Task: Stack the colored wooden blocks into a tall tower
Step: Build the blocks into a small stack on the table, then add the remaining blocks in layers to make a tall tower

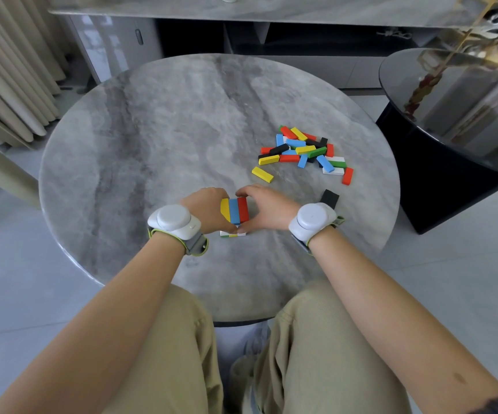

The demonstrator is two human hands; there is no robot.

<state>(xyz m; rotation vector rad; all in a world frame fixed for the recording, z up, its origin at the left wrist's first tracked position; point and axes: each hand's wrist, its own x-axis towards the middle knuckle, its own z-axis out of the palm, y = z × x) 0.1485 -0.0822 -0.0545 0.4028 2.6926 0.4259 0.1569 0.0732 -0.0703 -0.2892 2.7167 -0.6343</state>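
Observation:
A short tower of colored blocks (235, 210) stands near the front middle of the round grey table (152, 138). Its top layer shows a yellow, a blue and a red block side by side, and lower layers peek out at the bottom. My left hand (208, 212) cups the tower's left side and my right hand (267, 207) cups its right side, fingers curled around the stack. A loose pile of colored blocks (304, 152) lies further back on the right. A single yellow block (262, 174) and a black block (330, 198) lie apart from the pile.
A dark round side table (463, 121) stands close on the right. A long grey cabinet (241, 31) runs along the back, and curtains (8, 70) hang at the left. My knees sit under the table's near edge.

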